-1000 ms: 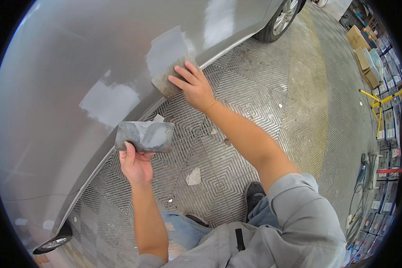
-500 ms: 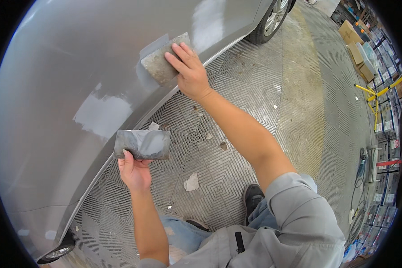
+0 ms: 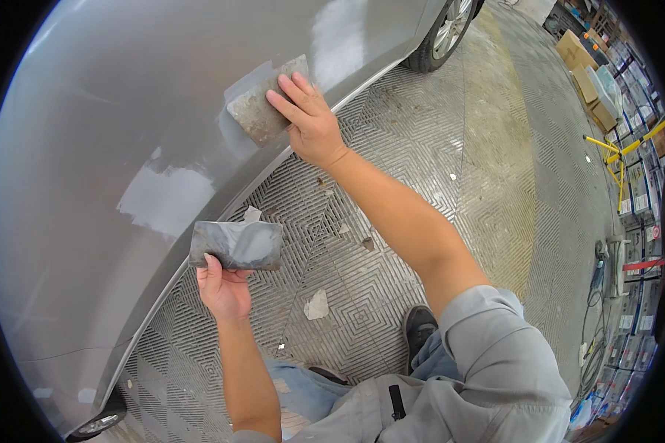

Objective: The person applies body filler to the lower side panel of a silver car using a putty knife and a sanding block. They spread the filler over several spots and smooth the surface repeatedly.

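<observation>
My right hand (image 3: 314, 125) presses a grimy flat rectangular putty spreader (image 3: 256, 118) against the lower side of a silver-grey car (image 3: 89, 184). Its fingers lie across the spreader's face; the thumb is hidden. Around the spreader's upper and left edges shows a smear of grey putty (image 3: 236, 92). Lower down, my left hand (image 3: 226, 292) grips a dark rectangular putty board (image 3: 207, 240) by its near edge, thumb on top. A pale grey dab of putty (image 3: 257, 242) lies on the board, which is held just off the car's sill.
Two whitish patches, one left (image 3: 166, 198) and one farther up (image 3: 338, 40), mark the car body. A wheel (image 3: 445, 37) stands at the far end. Pale scraps (image 3: 317, 304) litter the ribbed floor. Cardboard boxes (image 3: 575, 52), a yellow stand (image 3: 619, 153) and shelving line the right.
My right hand and the spreader have shifted slightly left along the panel. My left hand has tilted the board a little and lowered it slightly.
</observation>
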A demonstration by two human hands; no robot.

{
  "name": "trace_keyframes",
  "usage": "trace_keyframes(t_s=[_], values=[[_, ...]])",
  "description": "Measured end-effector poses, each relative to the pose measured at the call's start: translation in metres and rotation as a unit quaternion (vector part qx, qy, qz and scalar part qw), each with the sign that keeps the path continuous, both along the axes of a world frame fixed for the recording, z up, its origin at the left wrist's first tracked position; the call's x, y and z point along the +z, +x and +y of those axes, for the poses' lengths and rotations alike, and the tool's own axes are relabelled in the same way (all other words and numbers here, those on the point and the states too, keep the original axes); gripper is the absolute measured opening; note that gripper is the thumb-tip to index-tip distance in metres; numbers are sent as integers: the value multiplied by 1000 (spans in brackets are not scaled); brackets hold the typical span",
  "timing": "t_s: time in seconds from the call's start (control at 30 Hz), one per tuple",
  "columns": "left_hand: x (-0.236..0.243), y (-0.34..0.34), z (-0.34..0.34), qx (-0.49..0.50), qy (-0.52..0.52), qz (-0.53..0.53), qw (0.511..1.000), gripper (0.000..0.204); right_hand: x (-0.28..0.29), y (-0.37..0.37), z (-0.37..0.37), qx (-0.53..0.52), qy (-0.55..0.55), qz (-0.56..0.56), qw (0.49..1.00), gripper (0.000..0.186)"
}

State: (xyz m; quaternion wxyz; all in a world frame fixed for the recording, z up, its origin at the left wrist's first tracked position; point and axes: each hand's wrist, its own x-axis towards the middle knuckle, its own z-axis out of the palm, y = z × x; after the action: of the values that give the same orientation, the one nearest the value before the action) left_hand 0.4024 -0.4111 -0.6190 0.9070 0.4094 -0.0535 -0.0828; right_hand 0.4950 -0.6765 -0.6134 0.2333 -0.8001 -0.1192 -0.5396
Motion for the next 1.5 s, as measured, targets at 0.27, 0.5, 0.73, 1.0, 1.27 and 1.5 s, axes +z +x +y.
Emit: trace_keyframes(t_s=[0.27, 0.5, 0.73, 1.0, 1.27, 1.5], values=[[2, -2, -3, 2, 9, 0, 1000, 26, -37, -35, -7, 11, -1, 64, 998, 55], [2, -2, 0, -9, 9, -20, 1000, 27, -17, -8, -12, 24, 3, 7, 1000, 55], [1, -1, 3, -16, 5, -17, 1000, 27, -68, -37, -6, 35, 17, 71, 997, 56], [-2, 1, 2, -4, 6, -5, 1000, 27, -49, -20, -8, 8, 2, 65, 998, 54], [-3, 4, 7, -9, 6, -18, 1000, 28, -69, -46, 4, -4, 10, 63, 998, 52], [-2, 5, 9, -37, -9, -41, 998, 28, -57, -23, 21, -22, -20, 39, 999, 49]])
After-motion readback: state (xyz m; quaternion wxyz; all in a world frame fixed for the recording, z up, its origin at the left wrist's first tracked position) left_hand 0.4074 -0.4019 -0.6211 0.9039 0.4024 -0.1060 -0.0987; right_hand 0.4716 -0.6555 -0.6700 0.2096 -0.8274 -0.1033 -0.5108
